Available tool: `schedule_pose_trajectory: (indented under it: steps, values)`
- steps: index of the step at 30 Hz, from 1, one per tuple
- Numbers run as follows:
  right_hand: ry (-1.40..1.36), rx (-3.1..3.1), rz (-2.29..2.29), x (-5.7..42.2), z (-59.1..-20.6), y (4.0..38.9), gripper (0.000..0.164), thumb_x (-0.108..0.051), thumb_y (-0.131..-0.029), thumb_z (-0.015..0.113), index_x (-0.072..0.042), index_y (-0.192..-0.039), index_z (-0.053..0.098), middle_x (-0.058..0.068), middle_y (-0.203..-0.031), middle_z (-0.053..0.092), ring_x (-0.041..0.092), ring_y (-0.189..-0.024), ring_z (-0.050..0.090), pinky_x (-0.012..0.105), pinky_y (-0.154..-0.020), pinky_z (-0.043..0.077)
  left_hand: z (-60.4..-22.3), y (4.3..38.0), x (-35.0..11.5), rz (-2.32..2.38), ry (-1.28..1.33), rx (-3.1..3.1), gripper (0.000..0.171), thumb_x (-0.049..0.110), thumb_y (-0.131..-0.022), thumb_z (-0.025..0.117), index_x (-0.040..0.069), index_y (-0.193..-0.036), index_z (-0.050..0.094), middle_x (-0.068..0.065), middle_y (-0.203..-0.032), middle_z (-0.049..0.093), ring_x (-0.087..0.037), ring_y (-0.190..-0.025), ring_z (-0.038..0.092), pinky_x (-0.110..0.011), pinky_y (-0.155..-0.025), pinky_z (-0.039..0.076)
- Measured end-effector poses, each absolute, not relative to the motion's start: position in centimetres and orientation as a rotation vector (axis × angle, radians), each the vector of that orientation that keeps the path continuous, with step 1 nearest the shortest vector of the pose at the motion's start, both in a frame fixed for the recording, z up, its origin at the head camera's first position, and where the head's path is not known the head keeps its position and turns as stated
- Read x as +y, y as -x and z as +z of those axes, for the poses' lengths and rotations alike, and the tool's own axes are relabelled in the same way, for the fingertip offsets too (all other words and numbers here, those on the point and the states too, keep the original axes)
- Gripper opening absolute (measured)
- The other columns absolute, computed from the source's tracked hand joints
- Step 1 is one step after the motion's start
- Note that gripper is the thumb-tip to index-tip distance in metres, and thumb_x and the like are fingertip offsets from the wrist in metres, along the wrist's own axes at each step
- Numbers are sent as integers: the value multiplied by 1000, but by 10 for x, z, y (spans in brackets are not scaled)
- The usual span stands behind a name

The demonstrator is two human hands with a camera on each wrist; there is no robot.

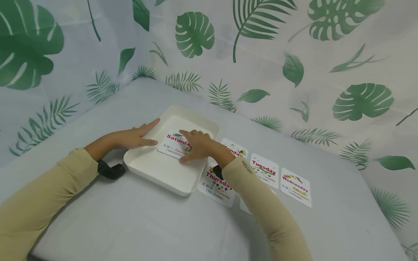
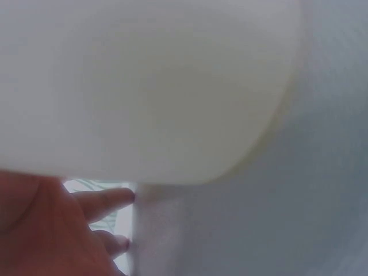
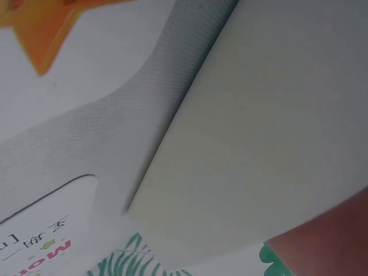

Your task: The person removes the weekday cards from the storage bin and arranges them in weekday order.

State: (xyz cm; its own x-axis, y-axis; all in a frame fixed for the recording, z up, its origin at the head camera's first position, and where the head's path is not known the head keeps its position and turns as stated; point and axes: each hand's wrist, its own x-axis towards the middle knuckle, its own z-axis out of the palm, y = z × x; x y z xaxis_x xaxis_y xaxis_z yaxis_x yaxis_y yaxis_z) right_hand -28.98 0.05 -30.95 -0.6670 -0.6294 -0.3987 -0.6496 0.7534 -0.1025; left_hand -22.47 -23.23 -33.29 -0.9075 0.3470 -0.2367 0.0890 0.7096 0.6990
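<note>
A white rectangular tray (image 1: 153, 166) stands on the table, holding a Saturday word card (image 1: 168, 145). My right hand (image 1: 197, 145) reaches over the tray and grips this card, its thumb at the lower edge and fingers at the upper edge; the palm hides the card's right part. My left hand (image 1: 138, 136) is at the tray's left side with straight, spread fingers touching its rim. In the left wrist view, the tray wall (image 2: 172, 103) fills much of the picture, with left fingers (image 2: 106, 201) beneath it. The right wrist view shows the tray's outer wall (image 3: 247, 132).
To the tray's right lie the Monday card (image 1: 236, 148), Tuesday card (image 1: 264, 170), Wednesday card (image 1: 295, 186) and Thursday card (image 1: 217, 186). Another card (image 1: 244, 206) is mostly hidden under the right forearm. A leaf-patterned curtain (image 1: 228, 72) hangs behind the grey-white table (image 1: 147, 221).
</note>
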Motion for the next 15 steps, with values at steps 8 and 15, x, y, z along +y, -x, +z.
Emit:
schedule_pose_trajectory:
  steps: [8, 15]
  values:
    - [964, 2573, 60, -2, -311, 292, 95, -55, -75, 65, -22, -147, 13, 10, -144, 29, 27, -132, 27, 45, -110, 22, -332, 223, -235, 1018, -322, 2576, 82, 41, -93, 46, 18, -146, -12, -19, -152, -9, -46, -135, -13, -65, -102, -11]
    - [936, 2562, -18, 0, -312, 297, 95, -51, -72, 70, -23, -145, 18, 11, -137, 31, 26, -123, 33, 43, -105, 29, -334, 227, -233, 1017, -317, 2558, 84, 43, -92, 47, 20, -146, -12, -19, -152, -10, -47, -135, -14, -66, -102, -11]
